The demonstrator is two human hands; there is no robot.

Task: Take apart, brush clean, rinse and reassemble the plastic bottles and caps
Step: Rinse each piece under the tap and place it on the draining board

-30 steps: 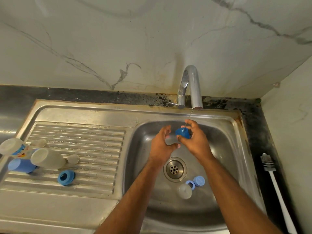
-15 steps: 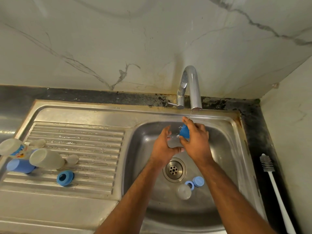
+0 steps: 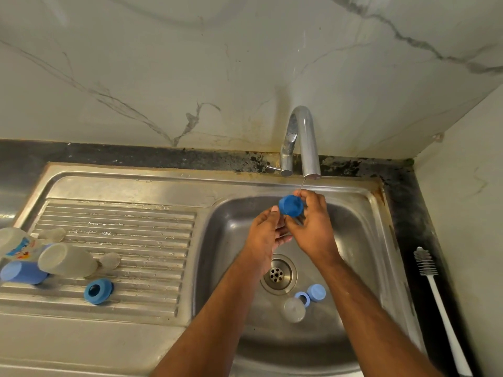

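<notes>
My right hand (image 3: 313, 227) pinches a dark blue cap (image 3: 291, 205) over the sink basin (image 3: 234, 219), right under the tap spout, where a thin trickle of water falls. My left hand (image 3: 265, 235) is cupped just below and left of the cap, fingertips near its edge, fingers relaxed. On the basin floor lie a light blue cap (image 3: 316, 292), a light blue ring (image 3: 302, 297) and a clear dome cap (image 3: 294, 310). The draining board holds a clear bottle (image 3: 65, 259), a labelled bottle (image 3: 16, 243), a light blue piece (image 3: 21, 272) and a dark blue ring (image 3: 98, 290).
The chrome tap (image 3: 302, 142) stands at the back of the sink, the drain (image 3: 277, 273) below my hands. A white bottle brush (image 3: 435, 289) lies on the dark counter at the right. Two clear teats (image 3: 53, 234) (image 3: 110, 259) rest on the draining board.
My right hand has lifted the blue cap closer to the spout and turned it. My left hand has dropped a little below the cap.
</notes>
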